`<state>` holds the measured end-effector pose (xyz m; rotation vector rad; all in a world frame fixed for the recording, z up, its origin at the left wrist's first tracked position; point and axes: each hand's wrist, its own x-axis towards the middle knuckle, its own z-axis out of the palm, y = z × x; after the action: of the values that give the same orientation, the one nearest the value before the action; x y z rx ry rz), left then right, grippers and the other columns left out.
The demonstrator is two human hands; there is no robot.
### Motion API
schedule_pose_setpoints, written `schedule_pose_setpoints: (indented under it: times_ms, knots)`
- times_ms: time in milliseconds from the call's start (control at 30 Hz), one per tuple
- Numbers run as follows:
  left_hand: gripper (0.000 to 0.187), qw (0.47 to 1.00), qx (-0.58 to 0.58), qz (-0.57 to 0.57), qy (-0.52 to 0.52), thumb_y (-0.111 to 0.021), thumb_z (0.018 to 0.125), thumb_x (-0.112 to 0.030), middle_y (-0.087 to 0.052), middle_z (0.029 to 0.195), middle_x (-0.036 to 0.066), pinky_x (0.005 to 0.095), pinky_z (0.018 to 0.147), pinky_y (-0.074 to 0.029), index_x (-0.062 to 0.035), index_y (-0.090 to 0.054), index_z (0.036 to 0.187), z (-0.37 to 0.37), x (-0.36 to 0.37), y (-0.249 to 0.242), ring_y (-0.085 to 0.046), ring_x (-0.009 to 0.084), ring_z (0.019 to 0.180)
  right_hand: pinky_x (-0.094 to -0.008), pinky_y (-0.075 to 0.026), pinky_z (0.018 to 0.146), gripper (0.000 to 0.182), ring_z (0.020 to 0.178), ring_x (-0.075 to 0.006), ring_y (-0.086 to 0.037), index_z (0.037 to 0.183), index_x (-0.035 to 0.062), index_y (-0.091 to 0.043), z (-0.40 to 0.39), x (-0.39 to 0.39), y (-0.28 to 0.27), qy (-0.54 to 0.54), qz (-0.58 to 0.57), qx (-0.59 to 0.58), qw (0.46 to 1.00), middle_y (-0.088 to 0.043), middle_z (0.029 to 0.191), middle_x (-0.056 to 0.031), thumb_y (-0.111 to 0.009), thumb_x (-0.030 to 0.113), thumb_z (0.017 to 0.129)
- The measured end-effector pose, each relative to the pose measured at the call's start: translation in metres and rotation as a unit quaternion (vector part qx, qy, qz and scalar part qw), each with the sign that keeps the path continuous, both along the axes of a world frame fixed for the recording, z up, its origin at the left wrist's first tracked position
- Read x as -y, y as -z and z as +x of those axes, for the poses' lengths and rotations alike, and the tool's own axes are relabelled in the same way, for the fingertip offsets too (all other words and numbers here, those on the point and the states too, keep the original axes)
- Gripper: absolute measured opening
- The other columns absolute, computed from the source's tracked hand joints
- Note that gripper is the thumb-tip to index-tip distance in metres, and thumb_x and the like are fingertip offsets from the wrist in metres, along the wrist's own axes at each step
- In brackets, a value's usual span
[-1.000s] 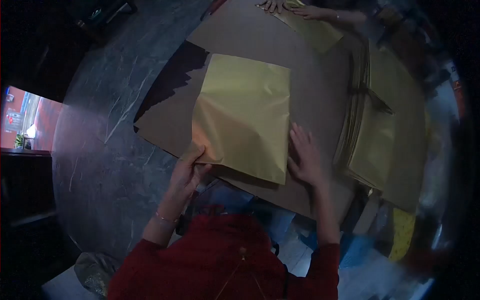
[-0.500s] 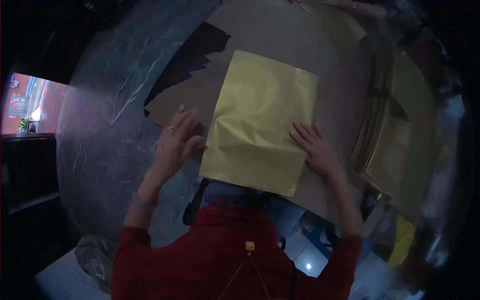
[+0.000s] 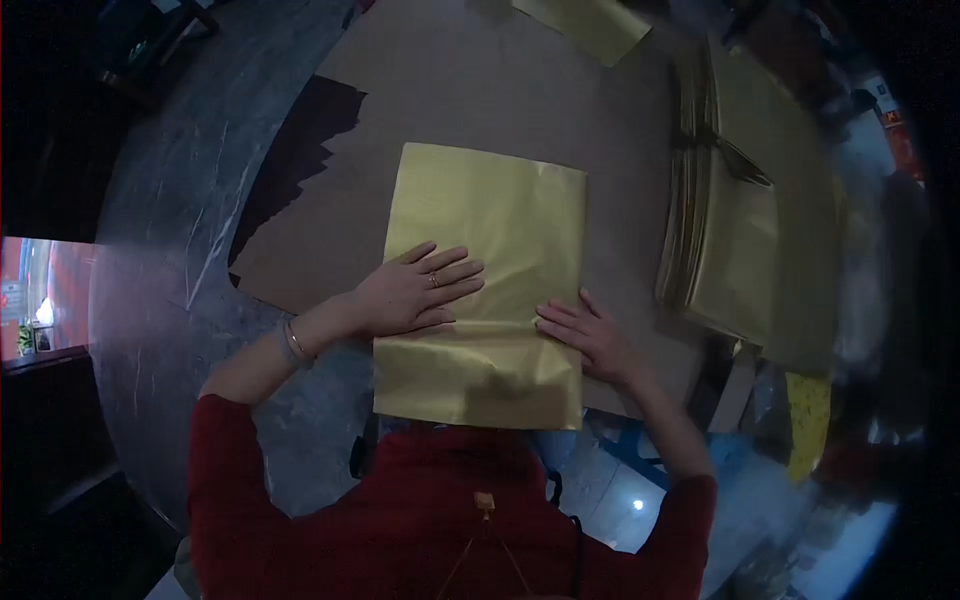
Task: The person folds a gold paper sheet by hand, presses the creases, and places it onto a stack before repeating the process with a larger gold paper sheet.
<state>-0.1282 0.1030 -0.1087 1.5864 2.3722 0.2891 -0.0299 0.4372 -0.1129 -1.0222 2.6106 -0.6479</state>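
Note:
A creased gold sheet lies on brown cardboard, its lower edge near my body. My left hand, with a ring on one finger, rests flat on the sheet's left and middle part, fingers spread and pointing right. On the sheet's right edge, my right hand lies with its fingers stretched out to the left. A crease runs across the sheet just below both hands. Neither hand grips anything.
At the right stands a thick stack of folded gold sheets. Another gold sheet lies at the top. Dark torn patches show at the cardboard's left, beside a grey marbled surface. A yellow piece hangs at lower right.
My left hand has moved from beside the sheet onto it. The sheet now sits straighter and nearer my body. The view has shifted, and the other person's hands at the top are out of sight.

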Motion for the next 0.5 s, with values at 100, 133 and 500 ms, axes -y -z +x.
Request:
schedule_pose_setpoints:
  times_ms: [100,133,500]
  knots:
    - [0.051,0.999,0.021,0.038,0.002,-0.038,0.099,-0.041,-0.034,0.149,0.003,0.0434,0.116,-0.018,-0.0172,-0.035,0.144,-0.011,0.004,-0.006,-0.026,0.0217,0.14,-0.0452,-0.027,0.112,0.04,0.126,-0.0223,-0.048,0.126,0.0151,-0.057,-0.005,0.003,0.003,0.102,-0.151,0.068,0.981,-0.058,0.129,-0.0026,-0.059,0.016,0.086]
    - [0.049,0.986,0.156,0.062,-0.02,-0.041,0.098,-0.039,-0.04,0.145,0.004,0.0437,0.116,-0.02,-0.0156,-0.039,0.142,-0.02,0.008,-0.007,-0.033,0.023,0.137,-0.0431,-0.031,0.11,0.035,0.124,-0.0226,-0.051,0.121,0.0138,-0.061,-0.006,0.005,0.007,0.173,-0.223,0.117,0.952,-0.062,0.123,-0.0018,-0.06,0.017,0.086]
    - [0.055,0.563,0.554,0.426,-0.442,-0.036,0.1,-0.049,-0.066,0.097,0.007,0.0246,0.079,-0.047,0.0013,-0.057,0.109,-0.021,0.01,-0.016,-0.061,0.0114,0.087,-0.0339,-0.048,0.077,0.039,0.087,-0.0205,-0.062,0.118,-0.004,-0.052,-0.055,0.04,0.005,0.602,-0.343,0.172,0.7,-0.066,0.09,-0.0156,-0.054,0.028,0.095]
